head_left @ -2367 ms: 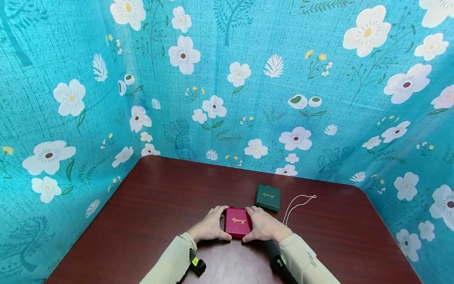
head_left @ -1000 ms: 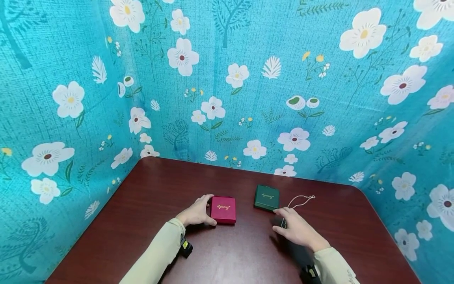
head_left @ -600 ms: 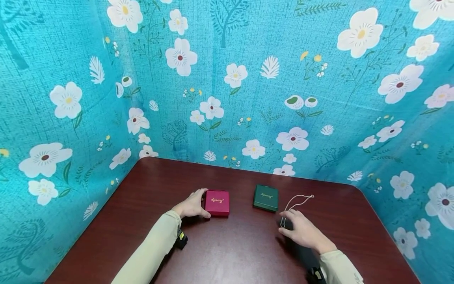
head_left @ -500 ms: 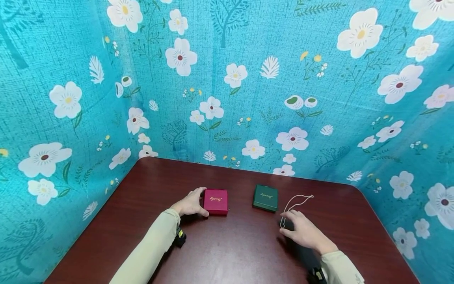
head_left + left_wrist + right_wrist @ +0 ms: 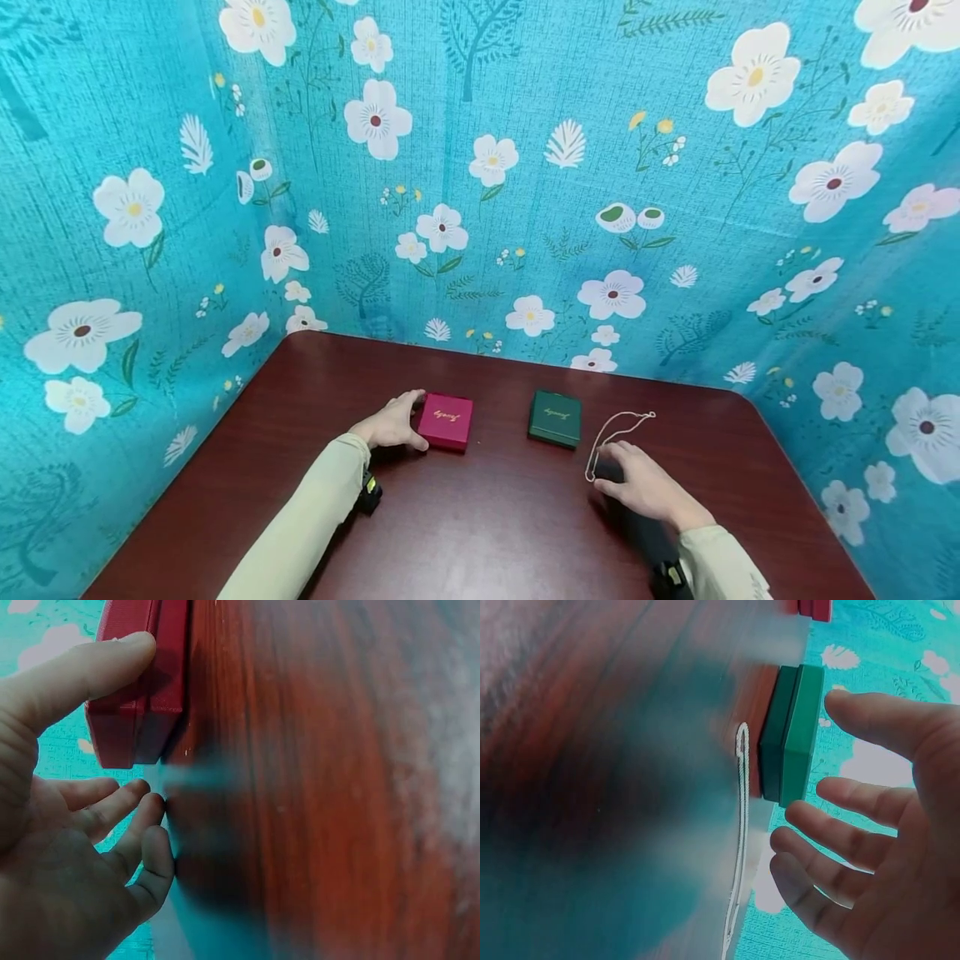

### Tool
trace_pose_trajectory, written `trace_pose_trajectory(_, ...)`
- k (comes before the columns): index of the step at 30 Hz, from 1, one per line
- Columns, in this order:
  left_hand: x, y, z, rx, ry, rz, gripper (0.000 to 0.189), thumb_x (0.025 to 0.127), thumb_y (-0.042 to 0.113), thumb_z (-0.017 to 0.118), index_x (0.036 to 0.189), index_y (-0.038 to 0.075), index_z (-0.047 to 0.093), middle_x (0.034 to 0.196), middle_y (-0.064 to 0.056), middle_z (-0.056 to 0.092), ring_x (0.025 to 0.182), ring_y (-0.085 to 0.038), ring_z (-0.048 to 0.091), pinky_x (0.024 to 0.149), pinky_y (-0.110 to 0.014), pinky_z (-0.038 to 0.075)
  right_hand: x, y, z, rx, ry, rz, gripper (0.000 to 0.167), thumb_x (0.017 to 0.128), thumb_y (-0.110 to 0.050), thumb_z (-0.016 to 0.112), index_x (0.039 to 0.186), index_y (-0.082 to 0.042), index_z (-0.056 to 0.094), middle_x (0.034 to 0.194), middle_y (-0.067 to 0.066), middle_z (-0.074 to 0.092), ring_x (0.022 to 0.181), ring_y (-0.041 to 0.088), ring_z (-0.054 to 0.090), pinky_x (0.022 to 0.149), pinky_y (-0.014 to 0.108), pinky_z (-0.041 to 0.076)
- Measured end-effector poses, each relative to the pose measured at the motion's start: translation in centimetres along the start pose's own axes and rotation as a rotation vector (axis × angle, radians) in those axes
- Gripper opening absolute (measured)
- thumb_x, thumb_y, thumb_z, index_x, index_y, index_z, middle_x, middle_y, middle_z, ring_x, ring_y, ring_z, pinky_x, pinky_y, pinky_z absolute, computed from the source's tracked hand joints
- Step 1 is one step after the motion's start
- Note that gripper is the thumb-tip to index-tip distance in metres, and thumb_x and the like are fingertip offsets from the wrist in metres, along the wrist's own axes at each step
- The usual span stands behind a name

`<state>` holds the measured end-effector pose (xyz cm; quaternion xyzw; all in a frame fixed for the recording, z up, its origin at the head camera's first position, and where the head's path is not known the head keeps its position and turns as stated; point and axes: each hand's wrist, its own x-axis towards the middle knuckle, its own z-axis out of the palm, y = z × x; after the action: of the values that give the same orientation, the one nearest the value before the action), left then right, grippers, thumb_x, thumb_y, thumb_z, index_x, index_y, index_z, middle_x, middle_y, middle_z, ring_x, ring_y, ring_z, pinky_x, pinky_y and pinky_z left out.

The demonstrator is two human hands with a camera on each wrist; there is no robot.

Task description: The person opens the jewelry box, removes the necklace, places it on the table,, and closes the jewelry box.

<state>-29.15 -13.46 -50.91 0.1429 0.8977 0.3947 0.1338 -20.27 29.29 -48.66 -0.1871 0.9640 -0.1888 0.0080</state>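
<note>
A glossy, reddish-brown, wood-grained surface (image 5: 487,533) is standing against turquoise fabric (image 5: 457,183) printed with white flowers, bearing a square crimson box (image 5: 446,422) and a square dark green box (image 5: 555,418), both showing inverted gold script apparently reading "Jewelry". The left hand (image 5: 392,421) is spreading wide around the crimson box's left edge, contact unclear; the right hand (image 5: 641,479), fingers parted, is hovering beside a thin silver metal chain (image 5: 742,817) near the green box.

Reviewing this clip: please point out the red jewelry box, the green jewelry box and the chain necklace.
Red jewelry box (image 5: 446,417): head view, top of its lid.
Green jewelry box (image 5: 556,415): head view, top of its lid.
Chain necklace (image 5: 745,791): right wrist view, along its strands.
</note>
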Motion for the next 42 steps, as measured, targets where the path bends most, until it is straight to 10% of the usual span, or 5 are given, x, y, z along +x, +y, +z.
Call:
trace_pose_trajectory(16,0.8,6.6,-0.6,0.198,0.039,0.100,0.108,0.068,0.039,0.082,0.149,0.005,0.019,0.150,-0.014,0.027,0.135,-0.033,0.023,0.104,-0.052,0.030,4.3,0.5,-0.2,0.024,-0.040,0.079,0.066,0.082,-0.028,0.072,0.132,0.008,0.047,0.131,0.024,0.048,0.123,0.042,0.041,0.098,0.054,0.035)
trace_pose_trajectory(30,3.1,12.2,5.5,0.309,-0.090,0.221,0.102,0.075,0.037,0.078,0.149,0.002,0.018,0.152,-0.013,0.023,0.138,-0.029,0.023,0.108,-0.042,0.026,5.9,1.2,-0.2,0.034,-0.077,0.129,0.079,0.077,-0.029,0.077,0.136,0.007,0.041,0.135,0.024,0.042,0.124,0.040,0.038,0.098,0.052,0.036)
trace_pose_trajectory(42,6.3,12.8,9.9,0.346,-0.124,0.107,0.103,0.073,0.033,0.082,0.149,0.003,0.020,0.151,-0.012,0.026,0.135,-0.031,0.028,0.107,-0.044,0.028,7.1,1.4,0.4,0.035,-0.061,0.085,0.082,0.072,-0.025,0.081,0.137,0.006,0.040,0.132,0.021,0.044,0.120,0.036,0.044,0.096,0.050,0.039)
